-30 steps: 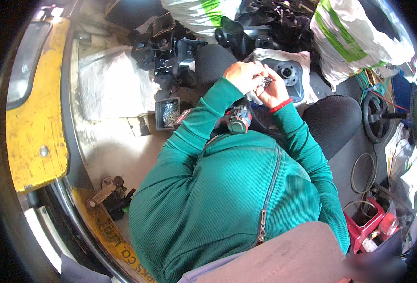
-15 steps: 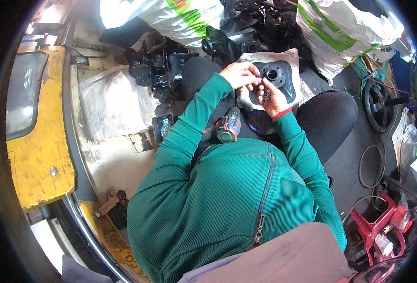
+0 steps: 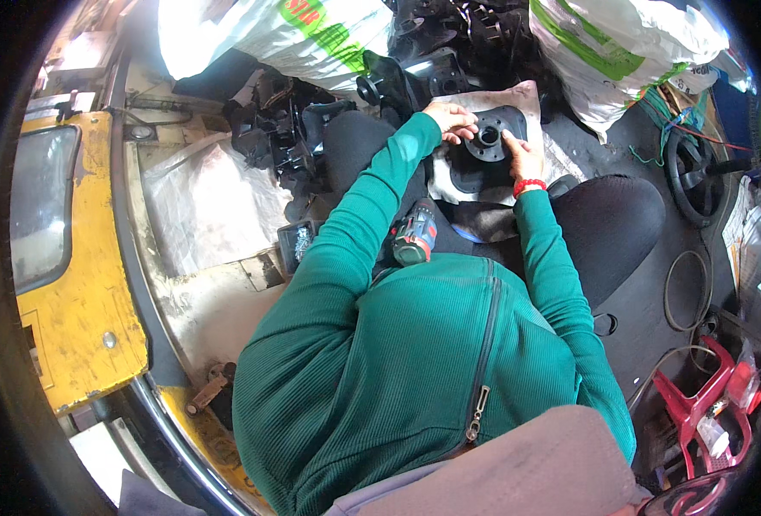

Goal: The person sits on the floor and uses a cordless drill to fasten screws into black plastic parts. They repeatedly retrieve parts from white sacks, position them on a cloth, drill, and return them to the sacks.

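A black plastic part (image 3: pixel 462 172) with a round, holed hub lies on a pale cloth (image 3: pixel 526 103) between my knees. My left hand (image 3: pixel 451 120) is at the hub's left side, its fingers pinched together; anything between them is too small to make out. My right hand (image 3: pixel 526 159) grips the part at the right of the hub, a digit on the rim and the other fingers mostly hidden. A cordless drill (image 3: pixel 415 234) rests in my lap. Left of it, a small dark tray (image 3: pixel 296 245) contains small shiny pieces.
More black plastic parts (image 3: pixel 273 129) are heaped ahead and to the left. White-and-green sacks (image 3: pixel 600 52) stand beyond. A yellow machine panel (image 3: pixel 88 327) is on the left. At right are a black handwheel (image 3: pixel 688 176) and a red plastic stool (image 3: pixel 699 400).
My hands have moved apart: the left has shifted to the hub's left side, and the right has moved right and taken hold of the black part. The view has shifted slightly.
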`<action>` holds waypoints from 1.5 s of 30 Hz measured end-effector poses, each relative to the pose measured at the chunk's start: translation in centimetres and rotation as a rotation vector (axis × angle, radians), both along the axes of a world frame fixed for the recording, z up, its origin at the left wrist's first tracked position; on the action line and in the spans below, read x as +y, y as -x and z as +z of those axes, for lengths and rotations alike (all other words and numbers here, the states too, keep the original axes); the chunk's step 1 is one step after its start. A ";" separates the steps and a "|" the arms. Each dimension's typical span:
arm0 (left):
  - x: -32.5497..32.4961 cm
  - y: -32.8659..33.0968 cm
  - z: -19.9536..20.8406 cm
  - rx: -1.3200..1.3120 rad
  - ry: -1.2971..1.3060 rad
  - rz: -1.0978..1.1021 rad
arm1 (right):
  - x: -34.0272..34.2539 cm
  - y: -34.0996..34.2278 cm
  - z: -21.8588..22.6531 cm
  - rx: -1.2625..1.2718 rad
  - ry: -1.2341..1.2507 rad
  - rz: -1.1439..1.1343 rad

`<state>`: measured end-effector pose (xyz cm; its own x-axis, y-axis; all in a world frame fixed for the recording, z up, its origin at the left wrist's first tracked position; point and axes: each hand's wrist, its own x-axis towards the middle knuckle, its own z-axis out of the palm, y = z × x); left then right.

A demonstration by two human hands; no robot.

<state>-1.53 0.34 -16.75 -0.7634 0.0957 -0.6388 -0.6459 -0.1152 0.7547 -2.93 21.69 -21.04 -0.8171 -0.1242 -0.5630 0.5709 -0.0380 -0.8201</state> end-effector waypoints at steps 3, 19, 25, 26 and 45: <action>0.5 -0.7 -0.5 0.063 0.094 -0.015 | 0.0 0.3 -0.1 0.041 0.068 0.042; -0.7 -1.3 0.3 -0.060 0.071 0.123 | -0.8 -2.1 2.6 0.191 0.097 -0.015; -1.8 -1.2 -1.4 -0.091 0.001 0.123 | -1.0 -2.0 1.4 0.161 0.073 -0.015; -1.3 -1.1 -1.0 -0.086 0.013 0.129 | -1.0 -2.1 1.4 0.171 0.070 -0.024; -1.2 -0.8 -2.8 -0.050 -0.050 0.201 | -0.6 -1.3 -0.5 0.095 -0.019 0.006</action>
<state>-0.77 -0.81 -19.58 -0.7378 -0.0229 -0.6746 -0.6427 -0.2817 0.7125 -1.62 21.13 -21.56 -0.8660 -0.1189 -0.4857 0.4911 -0.0187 -0.8709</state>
